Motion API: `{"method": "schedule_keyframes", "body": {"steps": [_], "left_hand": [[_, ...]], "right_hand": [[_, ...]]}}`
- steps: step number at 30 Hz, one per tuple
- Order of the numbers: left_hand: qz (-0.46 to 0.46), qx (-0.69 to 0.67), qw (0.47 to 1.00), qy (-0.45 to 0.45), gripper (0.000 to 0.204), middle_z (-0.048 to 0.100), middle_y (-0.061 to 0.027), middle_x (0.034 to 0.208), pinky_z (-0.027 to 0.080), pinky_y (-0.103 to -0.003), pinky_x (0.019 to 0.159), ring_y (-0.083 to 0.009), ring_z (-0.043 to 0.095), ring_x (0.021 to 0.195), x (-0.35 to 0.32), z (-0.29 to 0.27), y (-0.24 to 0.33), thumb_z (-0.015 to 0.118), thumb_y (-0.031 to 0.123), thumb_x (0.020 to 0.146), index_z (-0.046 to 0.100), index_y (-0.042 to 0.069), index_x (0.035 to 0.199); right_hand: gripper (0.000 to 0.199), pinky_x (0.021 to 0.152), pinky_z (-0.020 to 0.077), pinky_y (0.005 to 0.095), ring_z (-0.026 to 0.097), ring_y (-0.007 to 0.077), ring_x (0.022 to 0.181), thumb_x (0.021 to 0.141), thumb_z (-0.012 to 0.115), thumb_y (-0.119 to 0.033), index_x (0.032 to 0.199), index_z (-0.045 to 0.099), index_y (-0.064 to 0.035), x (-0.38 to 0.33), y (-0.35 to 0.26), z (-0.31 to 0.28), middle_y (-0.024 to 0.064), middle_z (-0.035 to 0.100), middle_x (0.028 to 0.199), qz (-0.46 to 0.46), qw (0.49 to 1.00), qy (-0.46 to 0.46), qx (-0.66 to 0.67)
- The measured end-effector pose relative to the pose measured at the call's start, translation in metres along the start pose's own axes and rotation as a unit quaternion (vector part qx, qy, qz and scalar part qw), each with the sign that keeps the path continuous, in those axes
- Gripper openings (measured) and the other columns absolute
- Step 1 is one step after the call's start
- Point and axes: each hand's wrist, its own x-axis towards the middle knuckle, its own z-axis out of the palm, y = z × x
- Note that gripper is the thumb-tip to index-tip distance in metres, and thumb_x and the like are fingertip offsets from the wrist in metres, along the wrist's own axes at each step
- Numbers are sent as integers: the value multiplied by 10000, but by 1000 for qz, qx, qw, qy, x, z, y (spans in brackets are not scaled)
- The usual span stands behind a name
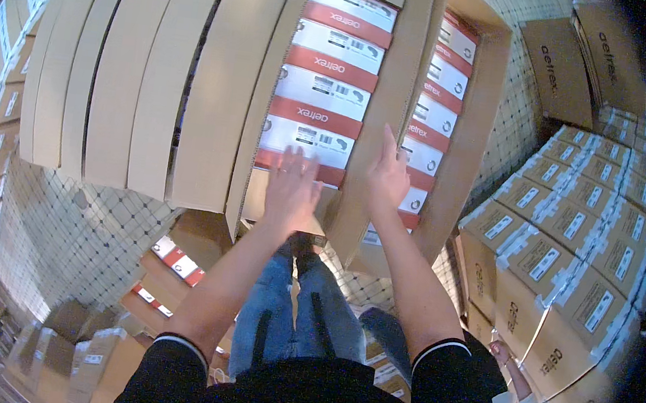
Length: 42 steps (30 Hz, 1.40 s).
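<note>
Hands spread: left (pixel 290 187) on carton (pixel 462 138); right (pixel 386 173) on flap (pixel 388 112), seemingly.

Mesh cart (pixel 81 243) (flat cartons (pixel 137 63) stacked)

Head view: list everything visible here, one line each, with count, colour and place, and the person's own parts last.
open carton: one, brown cardboard, top centre, flaps raised
small boxes: several rows, red and white, packed inside the open carton
flat cardboard sheets: a stack standing on edge, tan, upper left
sealed cartons: many, brown with white labels, stacked on the right
mesh grid: pale wire or netting, left, below the carton
loose boxes: a few, red and white, lower left of centre
other person's hand: one, with a white sleeve, lower right
jeans: blue, bottom centre
left hand: flat on the near row of small boxes, fingers spread
right hand: open, pressed against the carton's middle flap
</note>
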Motion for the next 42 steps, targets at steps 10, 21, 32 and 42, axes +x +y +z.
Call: {"method": "schedule_keyframes", "body": {"steps": [10, 21, 32, 42], "left_hand": [[-108, -51, 964, -236, 269, 668, -176, 886, 460, -489, 862, -359, 617, 904, -23, -30, 15, 596, 323, 903, 675, 67, 886], [-128, -74, 979, 141, 355, 632, -168, 1121, 482, -467, 876, -368, 607, 998, 4, -89, -18, 613, 277, 908, 604, 48, 1179], [-259, -160, 952, 26, 490, 669, -211, 1088, 485, -472, 873, -382, 647, 1000, 52, -61, -65, 494, 376, 978, 498, 37, 1331], [-262, -188, 947, 16, 502, 686, -217, 1038, 492, -441, 860, -365, 665, 967, 52, -73, -79, 502, 391, 977, 522, 12, 1306]], "right_hand": [[436, 678, 541, 496, 656, 399, 817, 950, 515, -178, 1380, 486, -249, 12, -1, -4, 192, 599, 1050, -6, 998, -21, 51], [420, 673, 550, 506, 665, 390, 795, 943, 487, -270, 1358, 482, -335, 11, -3, -1, 167, 598, 1042, 3, 999, 3, 40], [428, 655, 553, 513, 669, 388, 775, 938, 488, -289, 1362, 471, -350, 10, -2, 4, 164, 589, 1046, -8, 998, 18, 59], [406, 647, 556, 502, 667, 392, 757, 956, 493, -286, 1359, 484, -334, 12, -1, 4, 164, 602, 1044, -4, 999, 8, 41]]}}
